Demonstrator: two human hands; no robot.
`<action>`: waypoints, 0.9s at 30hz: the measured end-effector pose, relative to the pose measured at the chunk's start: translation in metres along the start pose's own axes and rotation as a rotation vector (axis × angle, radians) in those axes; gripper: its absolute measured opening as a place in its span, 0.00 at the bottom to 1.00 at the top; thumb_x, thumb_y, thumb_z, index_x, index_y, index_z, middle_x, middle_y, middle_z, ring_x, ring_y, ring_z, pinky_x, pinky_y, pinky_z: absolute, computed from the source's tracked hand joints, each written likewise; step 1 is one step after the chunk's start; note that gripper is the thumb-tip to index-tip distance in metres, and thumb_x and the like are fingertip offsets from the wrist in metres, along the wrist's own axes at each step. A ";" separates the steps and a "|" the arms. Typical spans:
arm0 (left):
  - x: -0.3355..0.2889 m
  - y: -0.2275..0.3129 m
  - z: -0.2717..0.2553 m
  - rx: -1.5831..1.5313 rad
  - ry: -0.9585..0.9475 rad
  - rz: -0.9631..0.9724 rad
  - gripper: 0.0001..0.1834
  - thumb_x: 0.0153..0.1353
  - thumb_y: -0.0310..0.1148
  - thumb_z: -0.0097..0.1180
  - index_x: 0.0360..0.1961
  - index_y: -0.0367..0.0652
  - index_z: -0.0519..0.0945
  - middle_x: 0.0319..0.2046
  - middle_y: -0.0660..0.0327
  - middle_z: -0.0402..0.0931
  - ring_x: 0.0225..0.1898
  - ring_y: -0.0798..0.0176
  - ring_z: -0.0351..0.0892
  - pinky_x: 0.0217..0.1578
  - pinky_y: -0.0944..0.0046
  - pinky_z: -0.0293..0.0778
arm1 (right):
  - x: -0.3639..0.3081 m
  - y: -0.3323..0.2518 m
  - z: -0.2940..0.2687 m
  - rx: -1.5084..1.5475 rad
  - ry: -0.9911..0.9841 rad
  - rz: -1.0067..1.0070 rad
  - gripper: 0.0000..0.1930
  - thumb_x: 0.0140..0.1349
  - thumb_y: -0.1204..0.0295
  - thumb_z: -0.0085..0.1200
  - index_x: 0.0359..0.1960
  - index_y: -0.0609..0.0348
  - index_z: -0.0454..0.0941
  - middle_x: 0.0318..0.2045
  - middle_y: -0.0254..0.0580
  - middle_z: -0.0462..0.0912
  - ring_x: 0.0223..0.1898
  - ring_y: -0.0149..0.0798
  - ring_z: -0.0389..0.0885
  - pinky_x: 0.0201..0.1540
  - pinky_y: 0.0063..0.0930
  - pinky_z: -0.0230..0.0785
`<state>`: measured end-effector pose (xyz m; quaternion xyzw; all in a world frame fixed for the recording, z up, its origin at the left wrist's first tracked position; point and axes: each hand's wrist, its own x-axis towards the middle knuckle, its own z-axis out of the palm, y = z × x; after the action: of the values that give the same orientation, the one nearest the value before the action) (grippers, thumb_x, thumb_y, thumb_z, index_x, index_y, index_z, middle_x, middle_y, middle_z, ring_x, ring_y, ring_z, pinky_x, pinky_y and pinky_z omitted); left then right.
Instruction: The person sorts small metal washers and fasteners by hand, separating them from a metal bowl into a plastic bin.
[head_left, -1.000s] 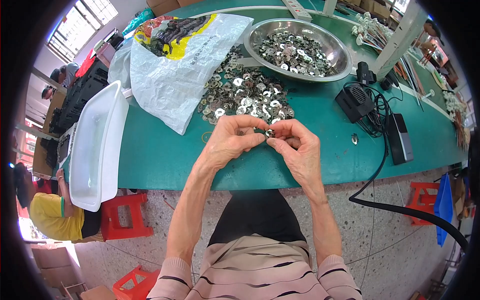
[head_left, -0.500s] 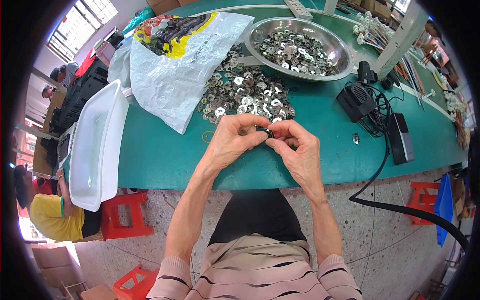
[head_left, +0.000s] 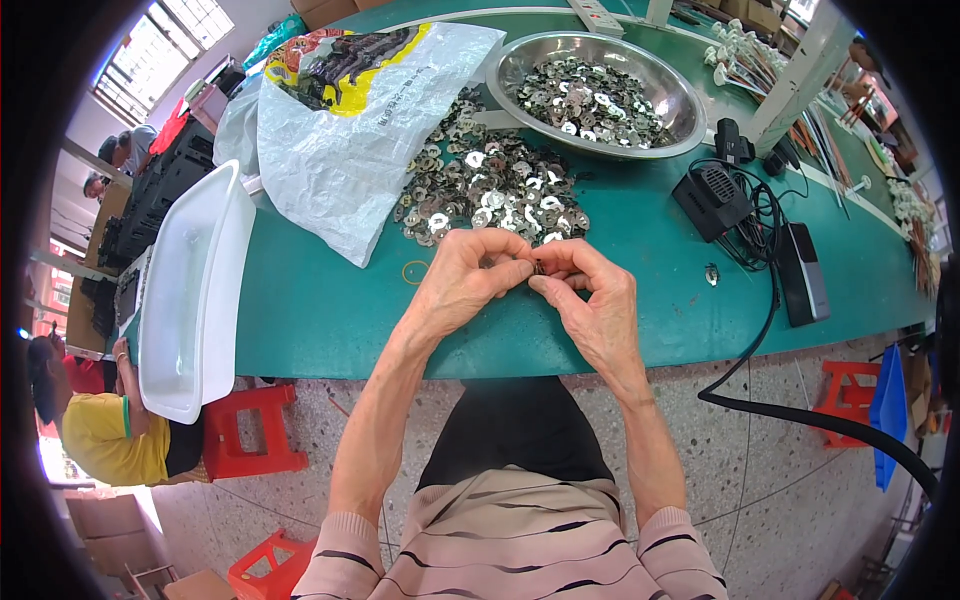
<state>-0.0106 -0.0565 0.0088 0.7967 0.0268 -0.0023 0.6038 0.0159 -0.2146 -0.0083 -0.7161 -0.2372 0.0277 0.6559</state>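
held part point(head_left: 538, 268): mostly covered, too small to tell | lower red stool point(head_left: 290, 562): cut off

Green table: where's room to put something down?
Bare patches: between the white tub and left hand, in front of the plastic bag; between right hand and loose metal piece. Crowded: beyond the hands, metal pile and steel bowl.

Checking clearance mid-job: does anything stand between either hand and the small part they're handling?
Nothing visible does: left hand and right hand both pinch the small part, which they mostly hide. The metal pile lies beyond them.
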 end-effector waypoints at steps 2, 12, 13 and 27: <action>0.000 0.002 -0.001 -0.003 -0.003 -0.002 0.07 0.52 0.31 0.58 0.29 0.38 0.81 0.14 0.72 0.68 0.16 0.80 0.62 0.13 0.78 0.52 | 0.000 -0.001 0.000 -0.001 -0.002 -0.033 0.10 0.48 0.83 0.55 0.35 0.63 0.77 0.30 0.40 0.79 0.28 0.30 0.78 0.30 0.22 0.71; -0.001 0.006 -0.003 -0.109 -0.028 -0.097 0.05 0.50 0.28 0.56 0.26 0.37 0.79 0.14 0.69 0.68 0.17 0.77 0.62 0.17 0.74 0.55 | 0.000 -0.003 0.000 0.010 -0.011 -0.003 0.08 0.49 0.82 0.55 0.32 0.63 0.75 0.27 0.39 0.79 0.29 0.31 0.78 0.31 0.23 0.71; -0.002 0.006 -0.004 -0.129 -0.031 -0.105 0.04 0.50 0.27 0.56 0.25 0.38 0.79 0.14 0.70 0.68 0.17 0.77 0.61 0.16 0.75 0.54 | 0.000 -0.003 0.000 0.028 -0.016 0.025 0.08 0.49 0.81 0.56 0.32 0.63 0.75 0.27 0.39 0.80 0.29 0.30 0.78 0.31 0.23 0.71; -0.001 0.002 -0.005 -0.224 -0.040 -0.129 0.04 0.50 0.28 0.56 0.26 0.39 0.79 0.13 0.71 0.66 0.15 0.79 0.59 0.14 0.78 0.48 | 0.001 0.002 -0.002 0.120 -0.011 0.067 0.09 0.47 0.80 0.58 0.31 0.63 0.74 0.26 0.39 0.80 0.28 0.28 0.78 0.32 0.21 0.71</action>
<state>-0.0119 -0.0527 0.0120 0.7206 0.0660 -0.0542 0.6881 0.0180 -0.2167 -0.0100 -0.6828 -0.2145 0.0676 0.6952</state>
